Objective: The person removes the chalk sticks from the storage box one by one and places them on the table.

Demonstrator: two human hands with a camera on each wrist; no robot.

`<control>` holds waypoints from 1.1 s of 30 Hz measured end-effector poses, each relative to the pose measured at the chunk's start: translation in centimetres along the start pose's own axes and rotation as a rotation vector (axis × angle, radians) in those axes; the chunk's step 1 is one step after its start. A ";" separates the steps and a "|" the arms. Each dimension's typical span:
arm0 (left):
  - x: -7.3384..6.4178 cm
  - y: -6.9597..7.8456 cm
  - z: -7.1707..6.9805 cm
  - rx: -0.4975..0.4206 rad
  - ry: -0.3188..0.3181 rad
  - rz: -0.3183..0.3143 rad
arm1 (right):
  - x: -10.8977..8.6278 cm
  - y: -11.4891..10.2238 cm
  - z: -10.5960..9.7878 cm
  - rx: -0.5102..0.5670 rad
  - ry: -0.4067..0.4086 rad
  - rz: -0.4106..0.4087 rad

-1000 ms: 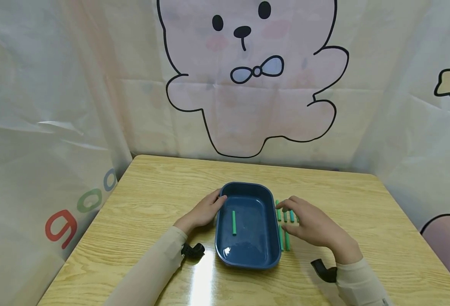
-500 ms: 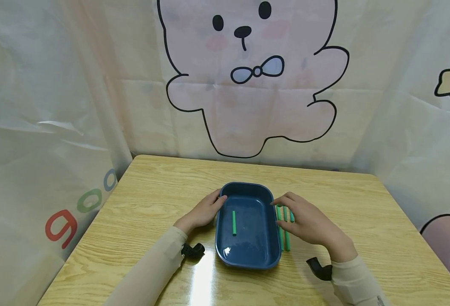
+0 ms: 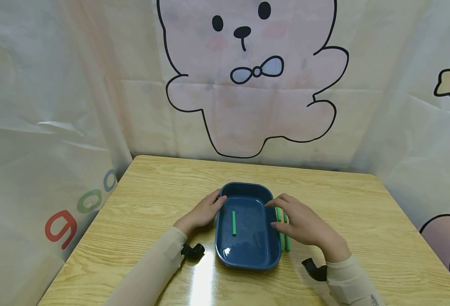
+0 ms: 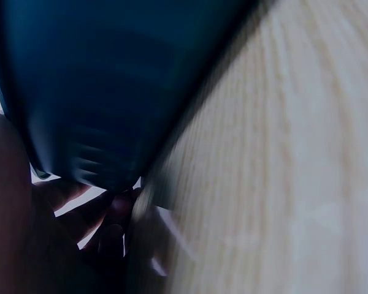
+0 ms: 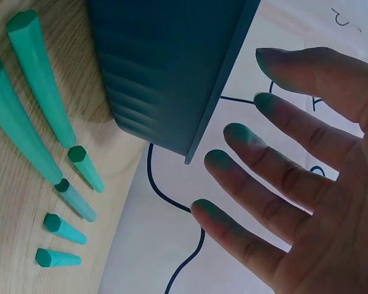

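A deep blue rectangular tray sits on the table with a single green stick lying inside it. My left hand holds its left side, thumb over the rim and fingers against the outer wall, which the left wrist view shows dimly. Over the tray's right rim hovers my right hand. The right wrist view shows its fingers spread apart and holding nothing, with greenish tips. Beside the tray's right wall lie two long six-sided green sticks and several short ones, partly hidden by the hand in the head view.
The wooden table extends around the tray on all sides. Behind it hangs a pale curtain printed with a bear, and more curtain closes off both sides. A black curved piece sticks out from the right wrist.
My right hand has shifted left, from above the sticks to over the tray's right rim. The left hand, the tray and the stick inside have stayed put.
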State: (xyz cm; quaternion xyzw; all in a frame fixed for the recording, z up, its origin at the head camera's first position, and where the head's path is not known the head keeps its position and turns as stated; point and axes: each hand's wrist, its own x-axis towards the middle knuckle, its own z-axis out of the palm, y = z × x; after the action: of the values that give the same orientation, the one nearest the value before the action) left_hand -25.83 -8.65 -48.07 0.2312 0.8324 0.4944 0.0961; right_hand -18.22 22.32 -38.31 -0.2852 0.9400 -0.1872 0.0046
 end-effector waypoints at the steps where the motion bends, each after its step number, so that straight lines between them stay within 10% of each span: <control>1: 0.0 0.0 0.0 -0.004 0.000 0.001 | 0.0 0.0 0.0 0.003 -0.001 0.000; 33: -0.1 0.2 0.0 -0.005 0.000 -0.012 | 1.1 -0.9 1.7 0.026 -0.055 -0.026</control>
State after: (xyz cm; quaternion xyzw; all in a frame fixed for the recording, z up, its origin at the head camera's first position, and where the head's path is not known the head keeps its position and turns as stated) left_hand -25.72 -8.65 -47.90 0.2260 0.8324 0.4961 0.0997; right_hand -18.47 20.48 -39.45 -0.3022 0.9333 -0.1915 0.0315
